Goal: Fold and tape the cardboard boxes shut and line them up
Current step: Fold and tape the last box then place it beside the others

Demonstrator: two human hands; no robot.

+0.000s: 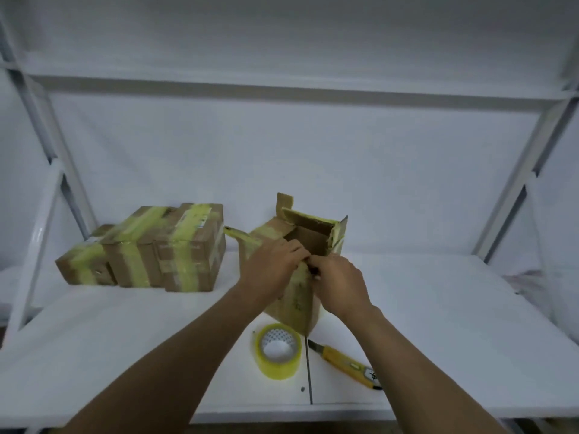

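My left hand [272,264] and right hand [340,283] pinch the near top edge of the open box [297,303], with the tape roll [277,368] and knife [341,360] just beneath my wrists and the taped boxes [175,255] left of my fingers.

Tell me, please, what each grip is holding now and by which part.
Both hold the open cardboard box: the left grip clasps its near top flap, the right grip pinches the same top edge beside it.
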